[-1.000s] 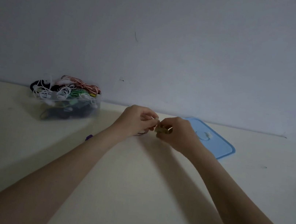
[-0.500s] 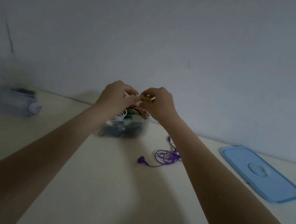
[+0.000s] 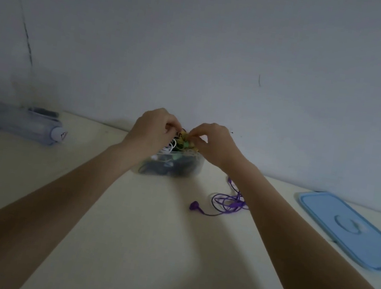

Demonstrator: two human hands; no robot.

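Both my left hand (image 3: pixel 152 130) and right hand (image 3: pixel 213 144) pinch the yellow cable (image 3: pixel 183 138) just above the tub (image 3: pixel 196 170); purple earphones (image 3: pixel 226 202) lie right of the tub, lid (image 3: pixel 354 233) farther right.

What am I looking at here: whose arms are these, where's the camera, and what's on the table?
No machine here: these are a person's bare arms, seen from one wide-angle camera worn on the head, looking forward and down. The left hand and right hand together pinch a small yellowish bundle, probably coiled cord, over a clear plastic container stuffed with tangled earphone cables. On the cream table lie purple earphones right of the container, a blue lid farther right, and a pale cylinder at far left, too blurred to name.
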